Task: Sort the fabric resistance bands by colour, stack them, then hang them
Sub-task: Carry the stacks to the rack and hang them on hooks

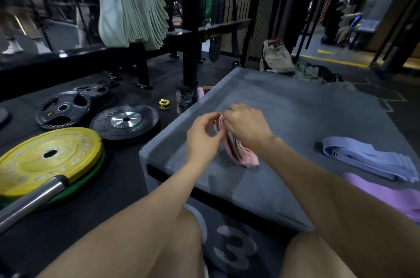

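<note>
Pink fabric bands [236,150] sit in a bundle at the centre of the frame, held on edge between both hands above the grey padded desk [284,114]. The left hand [204,139] curls its fingers toward the near end of the bundle, thumb and forefinger pinching what looks like a single loop, though blur makes that hard to confirm. The right hand [246,126] lies over the top of the stack, its grip closed around the pink loops.

At the right of the frame a stack of blue-grey bands [370,159] lies flat on the desk, and a lilac band [391,195] lies just below it at the edge. In the upper left, pale green bands [134,2] hang from a black rack [189,27]. On the floor at the left lie a yellow plate [47,159], black plates [125,122] and a steel barbell [29,202].
</note>
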A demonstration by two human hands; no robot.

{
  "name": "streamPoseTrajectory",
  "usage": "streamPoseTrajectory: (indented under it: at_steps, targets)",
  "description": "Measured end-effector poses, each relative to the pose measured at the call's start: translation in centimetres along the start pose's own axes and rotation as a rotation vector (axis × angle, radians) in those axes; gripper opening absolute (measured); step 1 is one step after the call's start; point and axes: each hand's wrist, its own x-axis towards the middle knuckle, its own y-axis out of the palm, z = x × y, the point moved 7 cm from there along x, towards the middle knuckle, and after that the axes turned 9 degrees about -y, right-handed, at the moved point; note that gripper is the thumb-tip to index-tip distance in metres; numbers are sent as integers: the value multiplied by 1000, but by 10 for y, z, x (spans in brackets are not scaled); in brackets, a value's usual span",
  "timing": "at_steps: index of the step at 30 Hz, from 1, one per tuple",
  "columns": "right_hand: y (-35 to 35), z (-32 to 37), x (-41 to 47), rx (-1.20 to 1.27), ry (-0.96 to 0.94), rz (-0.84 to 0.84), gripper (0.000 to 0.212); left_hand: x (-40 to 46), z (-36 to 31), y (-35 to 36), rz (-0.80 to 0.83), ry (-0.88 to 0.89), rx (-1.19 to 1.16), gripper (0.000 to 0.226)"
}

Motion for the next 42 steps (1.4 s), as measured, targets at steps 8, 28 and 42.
streamPoseTrajectory:
  at_steps: [8, 28, 42]
  targets:
    - [-104, 33, 12, -32, -101, -204, 17, -21, -94, -60, -127, 103, 36, 32]
    - [-257, 172, 70, 328, -326, -488, 11, -73, -228, -307, -502, 315, 499, 16]
    - [-331, 199, 133, 368, -359, -703, 17, -62, -315, -374, -824, 412, 827, 19]
